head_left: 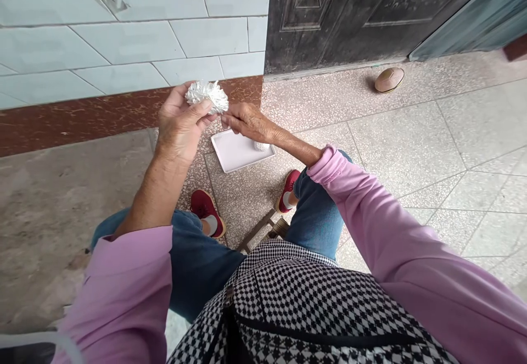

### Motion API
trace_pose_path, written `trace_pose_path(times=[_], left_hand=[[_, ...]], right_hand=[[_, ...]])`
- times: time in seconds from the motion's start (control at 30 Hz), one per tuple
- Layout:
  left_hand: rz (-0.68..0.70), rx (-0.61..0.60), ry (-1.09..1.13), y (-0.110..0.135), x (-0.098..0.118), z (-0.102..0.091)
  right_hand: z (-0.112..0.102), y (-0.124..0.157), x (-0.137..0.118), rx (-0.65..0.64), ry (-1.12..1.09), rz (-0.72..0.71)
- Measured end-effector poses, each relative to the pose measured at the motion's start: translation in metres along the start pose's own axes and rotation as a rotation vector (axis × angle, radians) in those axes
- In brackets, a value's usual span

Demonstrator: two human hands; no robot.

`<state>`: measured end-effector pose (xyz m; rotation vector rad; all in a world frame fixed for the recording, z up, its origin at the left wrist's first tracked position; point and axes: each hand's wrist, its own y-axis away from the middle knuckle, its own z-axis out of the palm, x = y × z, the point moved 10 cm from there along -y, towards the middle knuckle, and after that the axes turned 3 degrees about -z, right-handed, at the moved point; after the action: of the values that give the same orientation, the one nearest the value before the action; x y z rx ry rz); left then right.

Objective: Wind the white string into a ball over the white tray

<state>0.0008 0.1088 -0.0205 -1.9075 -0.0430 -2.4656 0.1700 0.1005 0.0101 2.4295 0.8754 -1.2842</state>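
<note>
A white, ruffled bundle (207,96), perhaps a paper or fabric flower, is up in front of me near the tiled wall. My left hand (181,117) is closed around it, with the thumb lying across its front. At the bundle's lower right edge is my right hand (249,122), its fingers pinched together. Whatever sits between those fingertips is too small to make out. Below the hands a shallow white tray (234,158) rests on the floor. A small white ruffled piece (261,146) lies in it near the right end, partly hidden by my right wrist.
A pale tiled wall (123,45) with a brown base strip stands ahead, beside a dark carved door (329,18). On the floor near the door lies a rounded pinkish-brown object (389,79). Part of a wooden stool (263,229) shows between my legs.
</note>
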Motion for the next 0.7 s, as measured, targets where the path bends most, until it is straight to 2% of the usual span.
trace_pose_path(times=[0.13,0.23,0.37,0.47,0.63,0.7], left_hand=[[0.134,0.089,-0.125,-0.008,0.003,-0.013],[0.183,0.06,-0.239,-0.008,0.008,-0.008],[0.106,-0.064,-0.328,0.0,0.007,0.005],[0.03,-0.172,-0.324,0.01,0.005,0.019],[-0.118,-0.293,-0.177,0.021,0.002,0.036],[-0.135,-0.314,-0.16,0.023,0.001,0.04]], right_hand=[[0.016,0.008,-0.017,-0.113,0.023,-0.087],[0.001,0.008,-0.022,-0.049,-0.011,-0.133],[-0.036,0.001,-0.015,0.12,-0.056,-0.147],[-0.053,-0.003,0.0,0.199,-0.077,-0.115],[-0.056,-0.004,0.011,0.211,-0.175,-0.133],[-0.054,-0.003,0.011,0.208,-0.194,-0.105]])
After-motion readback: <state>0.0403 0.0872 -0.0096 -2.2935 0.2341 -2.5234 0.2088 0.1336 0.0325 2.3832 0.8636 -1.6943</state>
